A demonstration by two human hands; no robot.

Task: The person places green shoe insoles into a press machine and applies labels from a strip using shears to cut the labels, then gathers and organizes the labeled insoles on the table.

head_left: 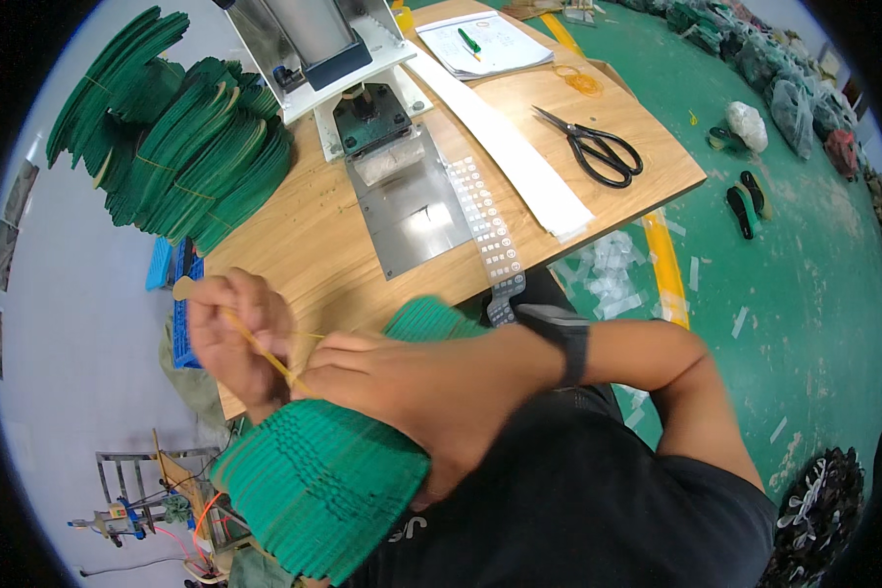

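A thick stack of green insoles lies before my body, pressed edge to edge, with its far end showing past my wrist. My right hand is wrapped over the middle of the stack, fingers closed around it. Slightly blurred, my left hand is closed in a pinch on a yellow rubber band. The band is stretched taut toward my right fingertips at the stack. Where it runs beneath the hands is hidden.
Bundled green insoles are piled at the table's left. A press machine stands over a metal plate. Beside it lie a sticker strip, a white strip, black scissors, rubber bands and a notepad.
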